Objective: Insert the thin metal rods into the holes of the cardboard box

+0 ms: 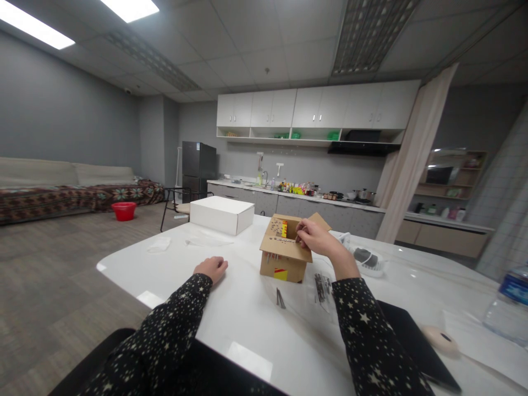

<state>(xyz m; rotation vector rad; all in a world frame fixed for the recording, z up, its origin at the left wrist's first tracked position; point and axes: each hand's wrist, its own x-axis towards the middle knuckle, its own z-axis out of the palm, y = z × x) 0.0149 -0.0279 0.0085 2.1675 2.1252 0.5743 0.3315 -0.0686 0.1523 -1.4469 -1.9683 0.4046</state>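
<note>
**A:** What sits at the centre of the frame?

**B:** A small brown cardboard box (284,250) stands on a white table (256,313), its flaps open. The near flap has rows of small holes, and a red and yellow label shows on its front, lower down.

**A:** Where are the hands?

**B:** The right hand (315,237) is just right of centre, over the open top of the box. Its fingers are pinched together at the perforated flap; whether something small is held between them is too fine to tell. The left hand (212,268) lies left of centre on the bare tabletop, well apart from the box, fingers curled loosely under and holding nothing. Both sleeves are dark with pale stars.

**A:** What lies nearby?

**B:** Below the box, towards the lower middle, a few dark nails (280,298) lie loose on the table, and a bigger cluster of nails (322,287) rests just left of the right forearm. A closed white box (221,214) stands behind, upper left of the brown one. A water bottle (508,305) is at the right edge, and a dark flat tablet (412,338) lies at the lower right.
</note>
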